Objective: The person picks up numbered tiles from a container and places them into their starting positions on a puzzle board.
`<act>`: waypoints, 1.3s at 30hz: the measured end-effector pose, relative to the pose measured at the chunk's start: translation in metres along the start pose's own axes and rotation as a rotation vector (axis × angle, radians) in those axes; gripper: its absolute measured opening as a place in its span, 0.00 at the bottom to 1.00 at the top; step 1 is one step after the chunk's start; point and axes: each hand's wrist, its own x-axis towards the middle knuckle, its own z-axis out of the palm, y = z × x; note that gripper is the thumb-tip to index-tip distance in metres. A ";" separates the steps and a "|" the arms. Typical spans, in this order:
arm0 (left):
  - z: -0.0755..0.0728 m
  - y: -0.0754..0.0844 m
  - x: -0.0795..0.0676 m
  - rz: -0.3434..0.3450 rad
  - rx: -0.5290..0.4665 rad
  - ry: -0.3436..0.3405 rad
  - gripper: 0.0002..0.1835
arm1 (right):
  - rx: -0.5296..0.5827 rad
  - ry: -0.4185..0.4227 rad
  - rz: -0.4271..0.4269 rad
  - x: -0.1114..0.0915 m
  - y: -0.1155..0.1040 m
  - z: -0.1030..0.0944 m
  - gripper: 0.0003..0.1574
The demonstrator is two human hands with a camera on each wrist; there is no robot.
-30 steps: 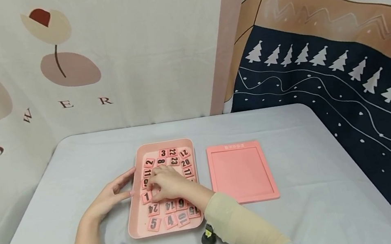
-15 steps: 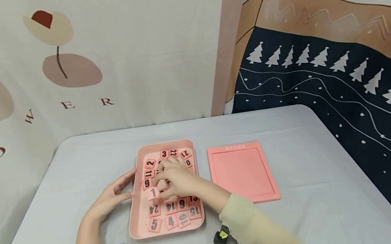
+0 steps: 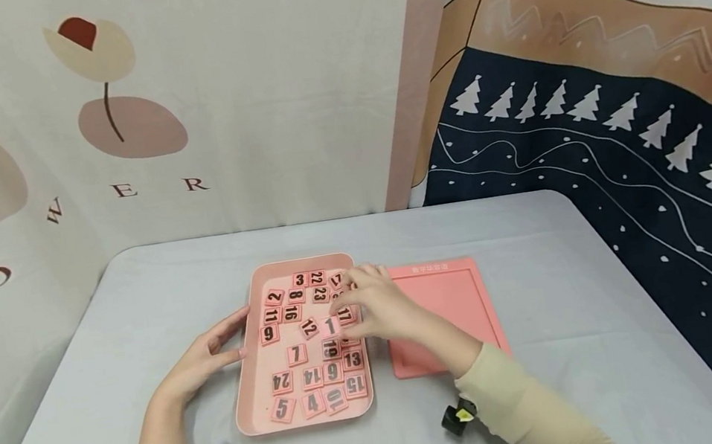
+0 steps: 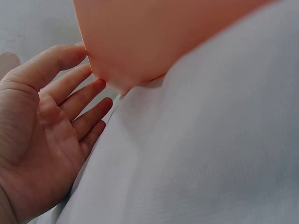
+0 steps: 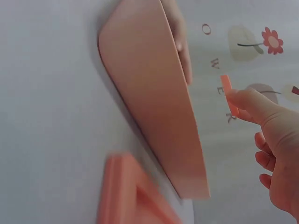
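Note:
My right hand [image 3: 381, 309] pinches a pink number tile [image 3: 329, 327] marked 1 between thumb and fingertip. In the right wrist view the same tile [image 5: 229, 95] stands edge-on, above the level of the tray wall. A pink tray [image 3: 252, 404] holds several loose number tiles, among them 7 [image 3: 297, 354], 12 [image 3: 309, 327] and 5 [image 3: 282, 409], lying at various angles. Some tiles at the tray's right side are hidden by my right hand. My left hand [image 3: 201, 358] rests with straight, spread fingers against the tray's left side; its fingertips touch the tray wall [image 4: 121, 46] in the left wrist view.
Right of the tray lies a flat pink frame board [image 3: 442, 308] with a raised rim, partly covered by my right forearm. A white cloth covers the table [image 3: 592, 371]. Behind stand a pale printed curtain [image 3: 272, 98] and a dark one with white trees [image 3: 522, 147].
My right hand has lifted the tile marked 1 from the tray's left part and carried it rightward, to the tray's right side. The left hand has stayed at the tray's left edge.

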 end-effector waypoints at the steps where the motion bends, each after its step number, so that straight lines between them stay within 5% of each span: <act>1: 0.000 0.000 0.000 -0.001 0.004 0.000 0.37 | 0.000 0.011 0.000 -0.003 0.003 -0.003 0.18; 16: -0.001 -0.001 -0.001 0.015 0.009 -0.001 0.36 | 0.012 0.134 0.086 -0.041 0.063 -0.033 0.17; 39: -0.001 -0.001 -0.001 0.014 -0.027 -0.009 0.36 | -0.079 0.021 0.231 -0.048 0.121 -0.013 0.14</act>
